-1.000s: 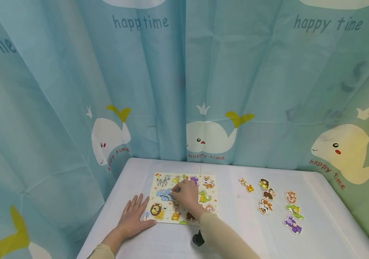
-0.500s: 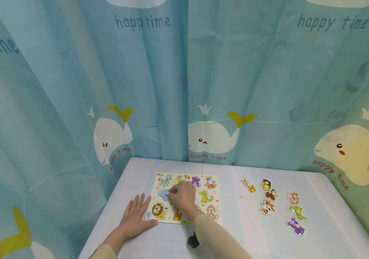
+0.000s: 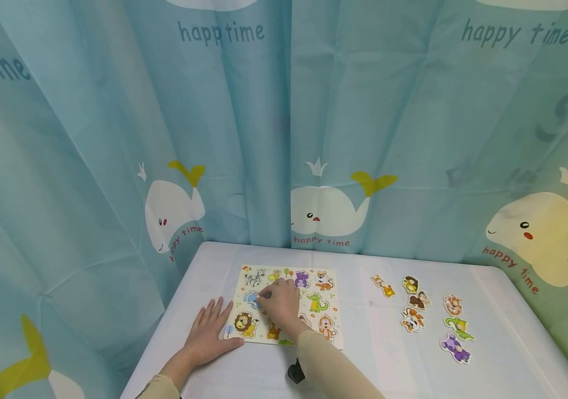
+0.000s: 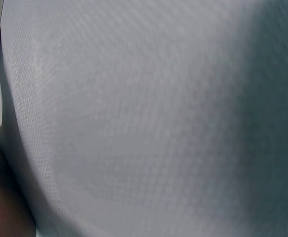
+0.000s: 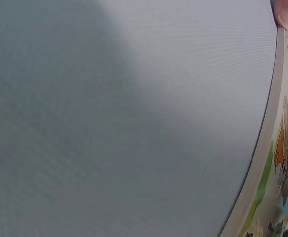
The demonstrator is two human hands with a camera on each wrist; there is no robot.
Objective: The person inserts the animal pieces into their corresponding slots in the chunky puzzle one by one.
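A wooden animal puzzle board [image 3: 338, 332] lies on the white table. My right hand [image 3: 284, 303] reaches over its middle, thumb and fingertips pinching the blue elephant puzzle piece [image 3: 251, 300] at the elephant picture. The hand covers part of that piece and the pictures beside it. My left hand [image 3: 209, 332] rests at the board's left edge with fingers spread. Its thumb lies by the near left corner, and the right wrist view catches a fingertip [image 5: 285, 19] on the board's rim. A lion [image 3: 246, 325] and a zebra [image 3: 254, 277] show on the left of the board.
Several loose animal pieces lie right of the board, among them a kangaroo [image 3: 383, 286], a green crocodile [image 3: 459, 328] and a purple hippo [image 3: 455, 349]. A small black object [image 3: 296, 372] shows by the right sleeve. A blue whale-print curtain [image 3: 264, 138] hangs behind the table.
The elephant piece, tilted over the board a second ago, now lies flatter on the elephant picture. My right hand has shifted slightly left with it; the left hand keeps its place.
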